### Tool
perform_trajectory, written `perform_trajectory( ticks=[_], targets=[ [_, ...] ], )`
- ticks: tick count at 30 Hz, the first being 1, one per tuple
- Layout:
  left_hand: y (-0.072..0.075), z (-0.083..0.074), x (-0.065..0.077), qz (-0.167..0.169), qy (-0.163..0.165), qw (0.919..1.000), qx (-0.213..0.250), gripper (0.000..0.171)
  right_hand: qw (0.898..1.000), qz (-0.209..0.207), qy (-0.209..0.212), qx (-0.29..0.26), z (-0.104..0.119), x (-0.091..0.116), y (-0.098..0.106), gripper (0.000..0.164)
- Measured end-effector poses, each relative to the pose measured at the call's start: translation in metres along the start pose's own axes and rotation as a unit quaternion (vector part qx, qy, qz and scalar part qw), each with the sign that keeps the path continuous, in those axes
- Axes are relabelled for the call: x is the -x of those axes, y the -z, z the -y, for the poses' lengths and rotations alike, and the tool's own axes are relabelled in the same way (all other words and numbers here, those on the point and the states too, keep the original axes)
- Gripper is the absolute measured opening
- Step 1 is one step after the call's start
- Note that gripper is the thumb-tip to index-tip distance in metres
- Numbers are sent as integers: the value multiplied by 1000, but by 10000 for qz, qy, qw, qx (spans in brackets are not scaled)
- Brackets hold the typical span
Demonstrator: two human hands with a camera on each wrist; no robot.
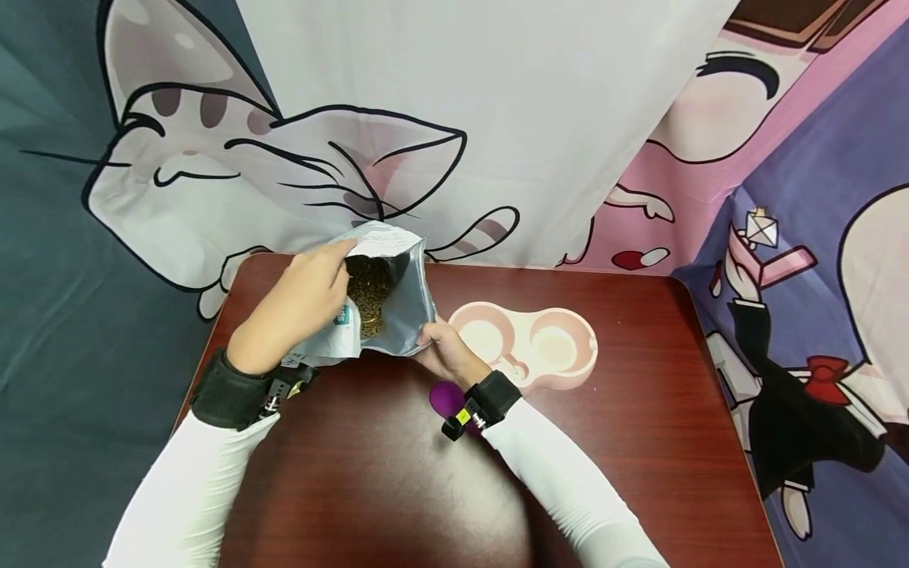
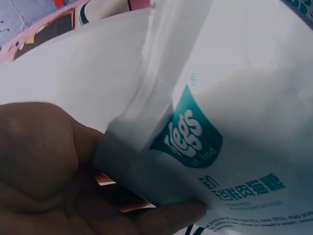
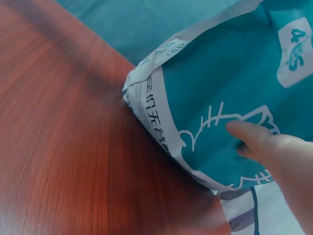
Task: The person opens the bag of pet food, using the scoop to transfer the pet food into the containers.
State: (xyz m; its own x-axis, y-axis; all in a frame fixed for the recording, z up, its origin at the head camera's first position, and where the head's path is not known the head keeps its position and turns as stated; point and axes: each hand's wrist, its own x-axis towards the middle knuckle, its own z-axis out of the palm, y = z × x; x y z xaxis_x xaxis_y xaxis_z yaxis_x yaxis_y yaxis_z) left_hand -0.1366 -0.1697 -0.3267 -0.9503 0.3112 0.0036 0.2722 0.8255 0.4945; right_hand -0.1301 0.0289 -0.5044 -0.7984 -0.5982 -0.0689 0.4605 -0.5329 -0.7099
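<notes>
A white and teal cat food bag [image 1: 408, 304] is held over the back left of the table, its silver-lined mouth gaping toward me. Brown kibble [image 1: 369, 292] shows inside. My left hand [image 1: 305, 292] grips the bag's left side near the mouth; in the left wrist view its fingers bend around the edge beside the teal logo [image 2: 188, 134]. At the right edge of the mouth my right hand [image 1: 450, 351] pinches the bag wall. In the right wrist view a digit of the right hand [image 3: 279, 156] lies against the teal panel [image 3: 215, 93].
A pink double pet bowl [image 1: 529, 335] stands on the table just right of my right hand. Beneath the right wrist is a purple round object [image 1: 447, 398], partly covered. The brown table [image 1: 639, 442] ends at a cat-print cloth [image 1: 497, 118] behind.
</notes>
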Motion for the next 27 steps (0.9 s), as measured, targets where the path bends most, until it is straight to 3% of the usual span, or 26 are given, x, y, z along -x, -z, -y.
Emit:
perform_trajectory(
  ticks=[3, 8, 15, 18, 21, 25, 27],
  targets=[
    [1, 2, 1, -195, -35, 9998, -18, 46, 9989, 328, 24, 329, 5, 5, 1, 85],
    [1, 3, 0, -215, -21, 9998, -10, 45, 9926, 772, 261, 897, 14, 24, 11, 77],
    [-1, 7, 6, -312, 38, 9995, 5, 45, 9898, 92, 243, 1400, 32, 72, 28, 73],
    [-2, 7, 9, -361, 20, 9993, -14, 44, 9837, 50, 581, 1703, 40, 93, 40, 70],
    [-2, 8, 13, -362, 11, 9993, -2, 44, 9676, -173, 902, 2351, 50, 113, 52, 67],
    [1, 8, 19, -295, -7, 9995, 61, 44, 9300, -620, 1210, 3414, 62, 140, 66, 63],
    [2, 8, 21, -275, -26, 9996, 92, 44, 9037, -833, 1303, 3992, 65, 153, 73, 61]
  ],
)
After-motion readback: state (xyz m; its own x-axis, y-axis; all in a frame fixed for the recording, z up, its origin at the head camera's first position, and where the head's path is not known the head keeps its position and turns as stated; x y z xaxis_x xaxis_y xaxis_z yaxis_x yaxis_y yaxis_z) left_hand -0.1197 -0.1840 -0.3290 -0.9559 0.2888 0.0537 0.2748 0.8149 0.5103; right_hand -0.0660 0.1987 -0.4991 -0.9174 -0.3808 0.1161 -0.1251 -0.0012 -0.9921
